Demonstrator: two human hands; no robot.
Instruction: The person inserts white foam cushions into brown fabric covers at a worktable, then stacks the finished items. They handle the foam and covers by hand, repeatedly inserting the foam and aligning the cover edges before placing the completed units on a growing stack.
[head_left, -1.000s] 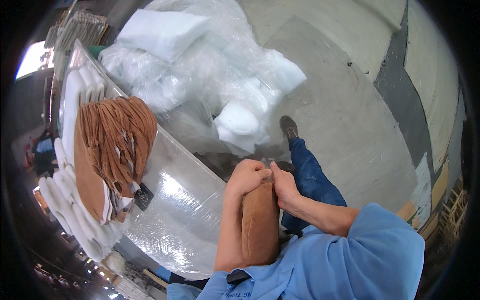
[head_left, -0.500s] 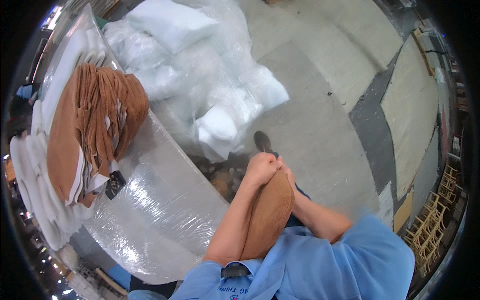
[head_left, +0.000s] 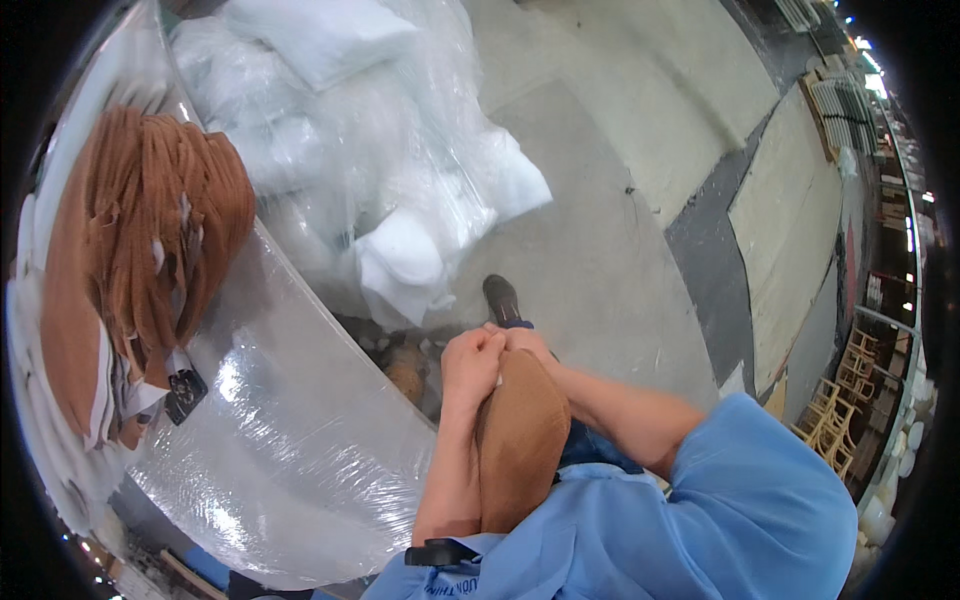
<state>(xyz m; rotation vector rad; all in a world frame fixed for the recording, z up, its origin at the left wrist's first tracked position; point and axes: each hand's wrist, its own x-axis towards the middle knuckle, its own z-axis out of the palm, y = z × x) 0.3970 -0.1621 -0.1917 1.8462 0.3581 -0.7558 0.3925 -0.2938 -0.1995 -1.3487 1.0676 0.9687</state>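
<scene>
A brown fabric cushion [head_left: 522, 435] with a rounded outline stands against my front, its upper end in both hands. My left hand [head_left: 472, 365] is closed in a fist at that end, its fingers pinching the fabric edge. Beside it, nearly touching, my right hand [head_left: 526, 343] is closed on the same edge; its fingertips are mostly hidden behind the cushion. To the left, a heap of folded brown fabric covers [head_left: 165, 220] with pale undersides lies on a table wrapped in clear plastic film [head_left: 290, 420].
White padding in clear plastic bags [head_left: 340, 150] is piled on the floor beyond the table. A small black object [head_left: 185, 397] lies by the covers. Flat boards [head_left: 790, 220] cover the floor at right, with wooden chair frames [head_left: 835, 405] farther off.
My view has turned a little, so the table and covers sit farther left. Both hands have come slightly lower and closer to me, still gripping the cushion's upper end.
</scene>
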